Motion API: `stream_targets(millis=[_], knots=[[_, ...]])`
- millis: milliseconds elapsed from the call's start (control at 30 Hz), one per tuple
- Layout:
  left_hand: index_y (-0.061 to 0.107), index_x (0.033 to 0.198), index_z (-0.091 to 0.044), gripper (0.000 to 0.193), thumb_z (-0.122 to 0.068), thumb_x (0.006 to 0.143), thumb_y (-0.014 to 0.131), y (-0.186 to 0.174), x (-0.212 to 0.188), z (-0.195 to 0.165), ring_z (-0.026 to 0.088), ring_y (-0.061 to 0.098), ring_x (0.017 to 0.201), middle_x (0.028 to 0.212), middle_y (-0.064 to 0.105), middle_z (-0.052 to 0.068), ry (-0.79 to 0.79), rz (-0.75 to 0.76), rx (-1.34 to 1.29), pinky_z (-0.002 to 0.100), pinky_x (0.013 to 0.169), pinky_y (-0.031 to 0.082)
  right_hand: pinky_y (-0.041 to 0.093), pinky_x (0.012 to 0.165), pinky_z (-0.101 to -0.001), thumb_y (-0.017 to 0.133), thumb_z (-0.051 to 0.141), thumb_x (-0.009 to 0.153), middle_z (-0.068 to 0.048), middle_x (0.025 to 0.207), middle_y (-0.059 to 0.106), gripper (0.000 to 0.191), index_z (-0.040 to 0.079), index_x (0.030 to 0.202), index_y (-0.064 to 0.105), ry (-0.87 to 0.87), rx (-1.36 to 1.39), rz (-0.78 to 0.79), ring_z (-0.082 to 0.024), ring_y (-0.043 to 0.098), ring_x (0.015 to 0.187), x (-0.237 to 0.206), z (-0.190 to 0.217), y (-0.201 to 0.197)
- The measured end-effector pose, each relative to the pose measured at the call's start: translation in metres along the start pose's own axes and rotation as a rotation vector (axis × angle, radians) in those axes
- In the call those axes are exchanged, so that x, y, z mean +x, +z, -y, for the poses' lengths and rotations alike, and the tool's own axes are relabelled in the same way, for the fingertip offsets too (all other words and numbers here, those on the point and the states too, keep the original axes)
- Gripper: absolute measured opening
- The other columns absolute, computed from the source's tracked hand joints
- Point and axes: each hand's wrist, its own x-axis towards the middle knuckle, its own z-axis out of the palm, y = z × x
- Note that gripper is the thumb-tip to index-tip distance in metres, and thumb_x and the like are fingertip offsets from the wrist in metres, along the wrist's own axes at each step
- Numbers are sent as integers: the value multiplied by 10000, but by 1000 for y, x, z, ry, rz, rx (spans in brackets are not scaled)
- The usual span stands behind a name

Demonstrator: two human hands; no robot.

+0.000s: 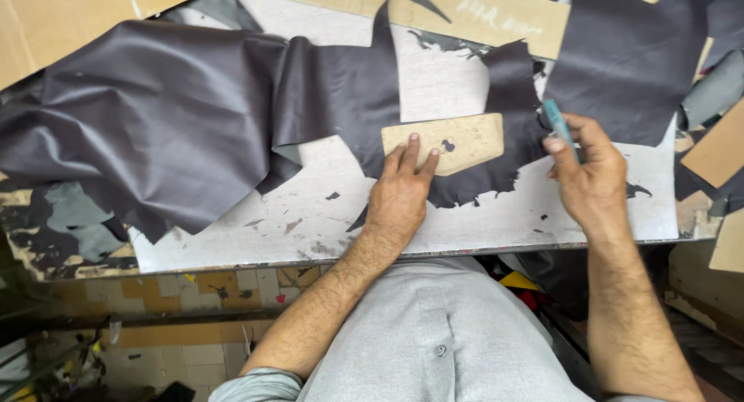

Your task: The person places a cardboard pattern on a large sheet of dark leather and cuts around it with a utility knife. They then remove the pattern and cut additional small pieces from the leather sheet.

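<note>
My left hand (pixel 401 191) presses its fingers on a tan cardboard pattern piece (pixel 449 141) that lies on a sheet of dark purple-grey leather (pixel 178 115). The leather spreads from the far left across the white cutting board (pixel 434 216) and ends in a ragged edge under the pattern. My right hand (pixel 590 173) hovers just right of the pattern, gripping a slim teal-handled tool (pixel 556 121) that points up and away; its tip is not visible.
A second dark leather piece (pixel 628 53) lies at the back right. Cardboard sheets (pixel 480 10) sit along the back and right edges. Small leather scraps dot the board. Below the board's front edge are tiled floor and clutter.
</note>
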Motion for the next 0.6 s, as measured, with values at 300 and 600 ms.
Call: stream_targets(millis=[300, 600], knots=[[633, 1383, -70, 530, 47, 866, 649, 26, -13, 13, 371, 501, 1404, 1480, 539, 232, 64, -178, -9, 378, 1089, 544, 532, 589, -270, 628, 127, 1038, -72, 892, 710, 229, 83, 1239, 729, 113, 294, 368, -133, 594, 672, 36, 42, 84], [713, 1232, 3, 359, 46, 878, 666, 33, -14, 21, 368, 527, 1396, 1331, 645, 238, 49, -184, -125, 376, 1060, 545, 556, 591, -355, 852, 62, 921, -78, 791, 661, 117, 14, 845, 778, -800, -442, 213, -198, 653, 721, 60, 66, 150]])
